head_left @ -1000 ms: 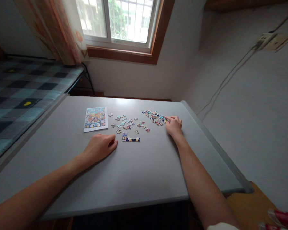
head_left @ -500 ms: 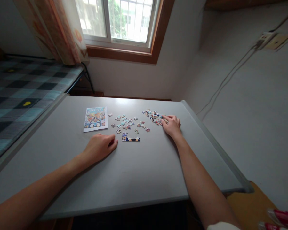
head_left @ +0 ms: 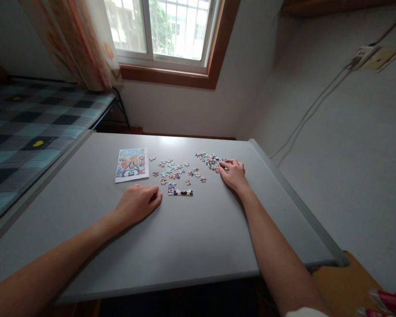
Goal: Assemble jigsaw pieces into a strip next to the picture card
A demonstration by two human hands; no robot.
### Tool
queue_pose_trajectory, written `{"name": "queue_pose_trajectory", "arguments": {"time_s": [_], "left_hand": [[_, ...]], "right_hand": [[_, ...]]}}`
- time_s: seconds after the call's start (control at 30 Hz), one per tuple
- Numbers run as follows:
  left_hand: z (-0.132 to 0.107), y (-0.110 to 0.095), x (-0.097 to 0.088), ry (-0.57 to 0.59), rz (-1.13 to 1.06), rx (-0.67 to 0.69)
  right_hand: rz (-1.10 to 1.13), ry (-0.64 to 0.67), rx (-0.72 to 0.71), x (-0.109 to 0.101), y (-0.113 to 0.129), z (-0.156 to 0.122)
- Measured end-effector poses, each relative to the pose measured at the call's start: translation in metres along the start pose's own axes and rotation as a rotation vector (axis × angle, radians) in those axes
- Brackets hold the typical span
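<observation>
My right hand (head_left: 233,174) lies at the right side of a pile of loose jigsaw pieces (head_left: 209,157). Its fingers are stretched out and touch pieces at the pile's near right edge; none shows gripped. My left hand (head_left: 139,201) rests on the table in a loose fist, with nothing visible in it. Just right of that hand, a small joined section of puzzle (head_left: 184,193) forms an L shape. Behind this section, more loose jigsaw pieces (head_left: 168,165) are spread out, mostly light blue and mixed colours. A printed picture sheet (head_left: 132,165) lies beyond my left hand.
The grey table (head_left: 171,246) has a raised edge on the right, beside the wall. A checked bed (head_left: 69,110) stands at the left, near a curtain (head_left: 75,44) and a window (head_left: 178,28). Cables (head_left: 303,119) hang from a wall socket (head_left: 363,57).
My right hand has shifted slightly left over the pile, and its fingers reach a little farther out onto the pieces. My left hand has stayed in place.
</observation>
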State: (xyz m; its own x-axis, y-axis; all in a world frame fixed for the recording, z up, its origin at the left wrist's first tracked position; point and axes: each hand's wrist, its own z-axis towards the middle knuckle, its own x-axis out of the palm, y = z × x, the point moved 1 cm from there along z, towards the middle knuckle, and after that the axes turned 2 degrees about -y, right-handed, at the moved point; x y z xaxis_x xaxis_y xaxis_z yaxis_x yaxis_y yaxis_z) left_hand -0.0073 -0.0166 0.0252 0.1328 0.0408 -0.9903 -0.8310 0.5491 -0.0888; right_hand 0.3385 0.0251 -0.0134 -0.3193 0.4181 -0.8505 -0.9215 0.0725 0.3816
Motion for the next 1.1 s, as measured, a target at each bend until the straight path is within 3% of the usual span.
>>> {"name": "queue_pose_trajectory", "arguments": {"time_s": [0.53, 1.1], "left_hand": [[0.0, 0.001, 0.001, -0.001, -0.009, -0.001], [0.0, 0.001, 0.001, 0.003, -0.007, -0.008]], "right_hand": [[0.114, -0.154, 0.077, 0.003, -0.013, 0.009], [0.104, -0.164, 0.05, 0.001, -0.011, 0.01]]}}
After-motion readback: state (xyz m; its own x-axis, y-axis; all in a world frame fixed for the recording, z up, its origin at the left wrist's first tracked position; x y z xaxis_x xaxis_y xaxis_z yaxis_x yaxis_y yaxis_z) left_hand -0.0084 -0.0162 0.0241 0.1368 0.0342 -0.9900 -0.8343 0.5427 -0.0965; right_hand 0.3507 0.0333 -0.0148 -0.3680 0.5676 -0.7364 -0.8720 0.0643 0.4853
